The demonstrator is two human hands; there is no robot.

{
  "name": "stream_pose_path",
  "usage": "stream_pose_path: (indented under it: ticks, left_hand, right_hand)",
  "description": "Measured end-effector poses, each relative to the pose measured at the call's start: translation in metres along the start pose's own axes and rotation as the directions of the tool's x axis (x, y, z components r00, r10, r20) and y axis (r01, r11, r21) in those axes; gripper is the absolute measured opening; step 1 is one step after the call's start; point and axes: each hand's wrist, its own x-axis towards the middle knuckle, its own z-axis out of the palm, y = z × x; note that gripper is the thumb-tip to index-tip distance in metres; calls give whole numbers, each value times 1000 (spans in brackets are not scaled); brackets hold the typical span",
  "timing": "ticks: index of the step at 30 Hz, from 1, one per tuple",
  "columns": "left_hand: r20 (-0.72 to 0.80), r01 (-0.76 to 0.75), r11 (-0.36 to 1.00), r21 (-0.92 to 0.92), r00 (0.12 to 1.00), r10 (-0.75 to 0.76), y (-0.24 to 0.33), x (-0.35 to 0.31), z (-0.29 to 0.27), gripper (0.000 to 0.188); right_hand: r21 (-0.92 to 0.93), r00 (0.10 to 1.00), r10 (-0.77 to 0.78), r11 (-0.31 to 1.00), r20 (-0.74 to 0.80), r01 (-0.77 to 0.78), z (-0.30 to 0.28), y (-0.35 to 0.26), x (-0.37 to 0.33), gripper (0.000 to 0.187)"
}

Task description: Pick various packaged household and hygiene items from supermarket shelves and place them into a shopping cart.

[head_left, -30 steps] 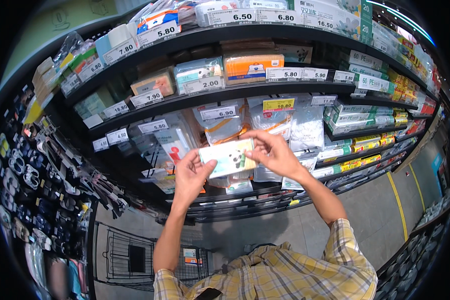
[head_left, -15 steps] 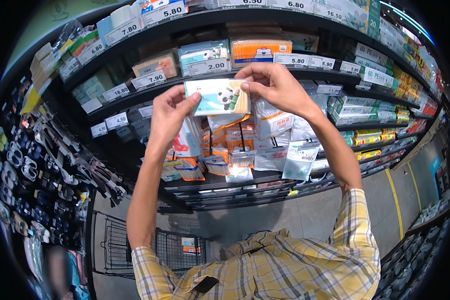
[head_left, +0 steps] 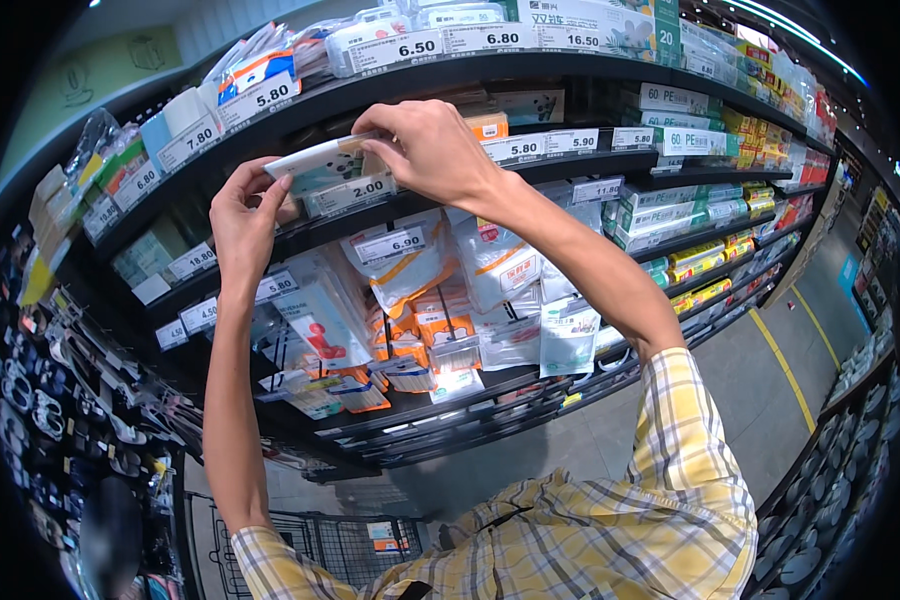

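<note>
A thin, flat plastic-wrapped packet (head_left: 315, 157) is held up between both hands at the front of a shelf. It is white and pale blue with a tan end; its panda picture shows in the earlier frame, and now it tilts so that mostly its edge faces me. My left hand (head_left: 244, 215) pinches its left end between thumb and fingers. My right hand (head_left: 432, 148) grips the other end from above, the thumb underneath. Just below the packet is a shelf price tag (head_left: 358, 194), and the goods behind are mostly hidden by the packet and my right hand.
Black shelves (head_left: 410, 200) carry boxed film rolls (head_left: 670, 205) at the right and hanging bags (head_left: 495, 250) below. A wire shopping cart (head_left: 340, 545) stands at the lower left. Racks of slippers (head_left: 45, 415) line the left side, and a floor (head_left: 710, 390) with yellow lines runs right.
Both hands have carried the packet left and slightly up toward the shelf, and it has tilted from face-on to nearly edge-on. My view has also shifted.
</note>
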Motion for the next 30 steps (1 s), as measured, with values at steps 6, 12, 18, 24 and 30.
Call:
stream_pose_path:
  ticks: [6, 12, 18, 24, 30]
  left_hand:
    - [-49, -118, 983, 142, 991, 127, -10, 10, 0, 19]
    - [-48, -118, 976, 186, 991, 128, -12, 14, 6, 20]
    - [-11, -142, 964, 225, 989, 148, -13, 17, 3, 23]
    - [-6, -146, 949, 280, 988, 153, -9, 13, 3, 24]
    - [28, -106, 953, 286, 994, 102, -6, 13, 3, 27]
  right_hand:
    - [-14, 989, -104, 995, -103, 103, 13, 18, 14, 12]
    - [-42, 993, -104, 994, -62, 102, 13, 27, 13, 12]
    - [-174, 999, -37, 984, 34, 43, 12, 20, 15, 13]
    - [-232, 994, 78, 971, 74, -58, 20, 20, 12, 13]
    - [-204, 997, 71, 977, 42, -61, 24, 25, 9, 15]
